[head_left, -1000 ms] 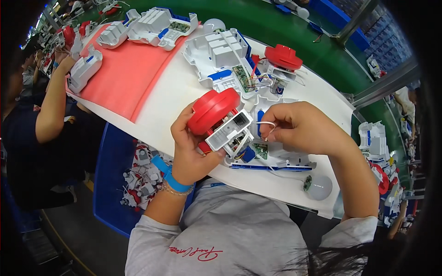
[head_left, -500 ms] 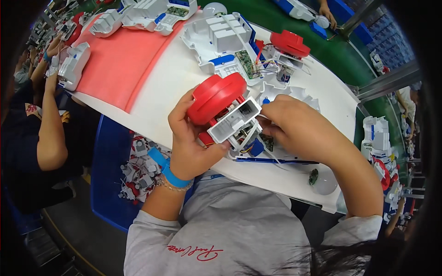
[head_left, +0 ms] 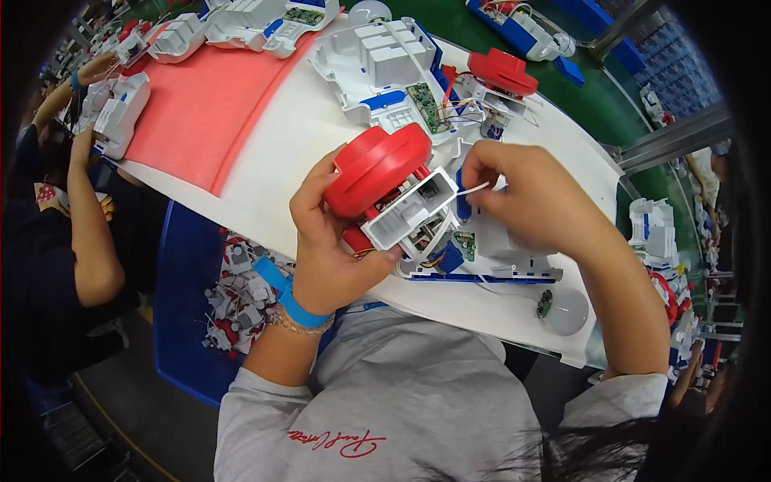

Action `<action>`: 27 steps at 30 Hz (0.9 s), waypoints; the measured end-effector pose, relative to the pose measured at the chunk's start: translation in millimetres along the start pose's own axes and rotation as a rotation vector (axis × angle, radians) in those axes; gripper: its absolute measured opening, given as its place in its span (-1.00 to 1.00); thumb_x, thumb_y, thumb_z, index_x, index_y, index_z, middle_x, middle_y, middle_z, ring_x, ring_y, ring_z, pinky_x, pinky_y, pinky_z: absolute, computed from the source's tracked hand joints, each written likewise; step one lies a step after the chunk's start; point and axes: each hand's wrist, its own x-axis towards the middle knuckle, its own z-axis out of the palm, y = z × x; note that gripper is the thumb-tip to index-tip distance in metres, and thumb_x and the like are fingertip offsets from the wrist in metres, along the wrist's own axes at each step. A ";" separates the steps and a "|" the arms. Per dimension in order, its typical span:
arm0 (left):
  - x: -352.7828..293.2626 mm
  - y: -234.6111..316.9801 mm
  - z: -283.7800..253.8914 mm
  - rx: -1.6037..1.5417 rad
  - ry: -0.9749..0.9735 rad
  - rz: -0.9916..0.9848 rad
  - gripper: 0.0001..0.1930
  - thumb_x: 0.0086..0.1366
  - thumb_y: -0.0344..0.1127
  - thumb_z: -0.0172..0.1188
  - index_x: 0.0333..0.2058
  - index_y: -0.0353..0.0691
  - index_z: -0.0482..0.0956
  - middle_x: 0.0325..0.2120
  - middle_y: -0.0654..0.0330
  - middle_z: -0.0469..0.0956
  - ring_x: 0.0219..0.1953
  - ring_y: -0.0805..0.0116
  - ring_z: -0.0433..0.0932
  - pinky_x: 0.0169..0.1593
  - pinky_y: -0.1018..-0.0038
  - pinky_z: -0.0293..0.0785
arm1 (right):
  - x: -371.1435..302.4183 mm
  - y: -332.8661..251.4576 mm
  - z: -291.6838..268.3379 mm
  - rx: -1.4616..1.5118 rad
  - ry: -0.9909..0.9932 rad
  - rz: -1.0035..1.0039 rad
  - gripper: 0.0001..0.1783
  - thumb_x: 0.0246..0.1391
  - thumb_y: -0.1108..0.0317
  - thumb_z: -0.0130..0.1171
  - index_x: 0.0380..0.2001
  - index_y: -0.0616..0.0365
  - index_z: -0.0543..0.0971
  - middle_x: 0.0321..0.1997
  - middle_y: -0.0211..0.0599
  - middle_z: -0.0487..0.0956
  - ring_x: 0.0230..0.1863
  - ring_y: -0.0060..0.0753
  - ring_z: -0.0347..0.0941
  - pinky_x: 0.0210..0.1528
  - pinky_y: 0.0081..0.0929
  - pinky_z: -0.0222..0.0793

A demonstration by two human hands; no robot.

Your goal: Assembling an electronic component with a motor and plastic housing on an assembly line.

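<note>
My left hand [head_left: 333, 269], with a blue wristband, grips a motor unit made of a round red housing [head_left: 379, 170] and a white rectangular frame [head_left: 405, 213]. Between the thumb and finger of my right hand [head_left: 538, 201] is a thin white cable [head_left: 472, 190], running toward the frame's right side. Below the unit lies an open white casing half [head_left: 502, 241] with a blue edge, partly hidden by my right hand. Wires, a blue part and a small green circuit board [head_left: 464, 243] show beside the frame. A clear dome with a circuit board [head_left: 567, 312] rests near the table's front edge, on a thin wire.
Farther back on the white table [head_left: 277, 153] sits another open casing [head_left: 385, 60] wired to a second red unit [head_left: 503, 72]. A pink foam sheet [head_left: 189, 112] covers the left. Below it, a blue bin [head_left: 181, 313] holds many small parts. Co-workers' arms [head_left: 92, 233] are at the left.
My right hand has risen away from the frame's lower side, and the white cable now shows in its fingers. The left hand and motor unit have barely moved.
</note>
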 end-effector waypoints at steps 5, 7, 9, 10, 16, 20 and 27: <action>1.4 -0.3 -0.5 0.001 0.000 0.024 -0.13 -0.19 -0.51 0.29 0.09 -0.15 -0.06 0.15 -0.08 0.01 0.13 0.07 0.24 0.11 0.24 0.33 | -5.7 -8.1 17.0 -0.099 -0.068 -0.139 -0.82 -0.27 0.55 0.14 -0.47 0.19 0.44 -0.48 -0.19 0.47 -0.30 -0.12 0.39 -0.22 -0.29 0.29; 2.4 -1.2 0.3 0.042 0.000 0.076 -0.12 -0.20 -0.53 0.29 0.09 -0.15 -0.05 0.15 -0.08 0.01 0.13 0.06 0.25 0.10 0.24 0.35 | -6.4 -4.4 23.6 -0.195 -0.034 -0.206 -0.87 -0.21 0.53 0.12 -0.47 0.19 0.46 -0.50 -0.18 0.47 -0.33 -0.13 0.40 -0.24 -0.29 0.28; 2.3 -0.8 0.6 0.031 0.015 0.044 -0.12 -0.21 -0.54 0.29 0.09 -0.15 -0.05 0.15 -0.08 0.01 0.13 0.05 0.25 0.09 0.24 0.36 | -6.7 1.6 30.7 -0.325 0.030 -0.324 -0.92 -0.17 0.53 0.08 -0.49 0.19 0.48 -0.53 -0.17 0.47 -0.36 -0.16 0.38 -0.22 -0.31 0.22; 2.3 -0.5 0.7 0.024 0.031 0.023 -0.11 -0.22 -0.54 0.29 0.09 -0.15 -0.05 0.15 -0.08 0.01 0.13 0.05 0.25 0.08 0.25 0.37 | -6.7 2.6 32.8 -0.320 0.019 -0.320 -0.92 -0.17 0.53 0.08 -0.49 0.19 0.48 -0.53 -0.17 0.47 -0.36 -0.16 0.38 -0.22 -0.31 0.22; 4.0 -0.5 -1.2 0.055 0.018 0.034 -0.09 -0.23 -0.55 0.30 0.10 -0.13 -0.06 0.14 -0.07 0.03 0.10 0.06 0.29 0.02 0.28 0.45 | -7.2 0.9 35.1 -0.283 0.106 -0.339 -0.86 -0.21 0.55 0.09 -0.46 0.20 0.46 -0.53 -0.15 0.46 -0.36 -0.15 0.38 -0.22 -0.31 0.23; 2.6 -0.6 -0.9 0.065 0.028 0.035 -0.10 -0.23 -0.55 0.30 0.09 -0.14 -0.05 0.15 -0.08 0.02 0.10 0.05 0.30 0.01 0.29 0.46 | -5.2 -2.2 37.1 -0.301 0.103 -0.324 -0.83 -0.20 0.56 0.09 -0.42 0.25 0.43 -0.55 -0.12 0.46 -0.38 -0.12 0.39 -0.23 -0.31 0.24; 2.9 0.0 0.9 0.068 0.044 0.045 -0.12 -0.24 -0.55 0.30 0.07 -0.16 -0.03 0.15 -0.12 0.00 0.07 0.04 0.34 0.00 0.29 0.46 | -2.3 -0.4 36.4 -0.309 0.090 -0.325 -0.81 -0.21 0.55 0.12 -0.41 0.26 0.42 -0.58 -0.10 0.47 -0.39 -0.08 0.42 -0.23 -0.26 0.26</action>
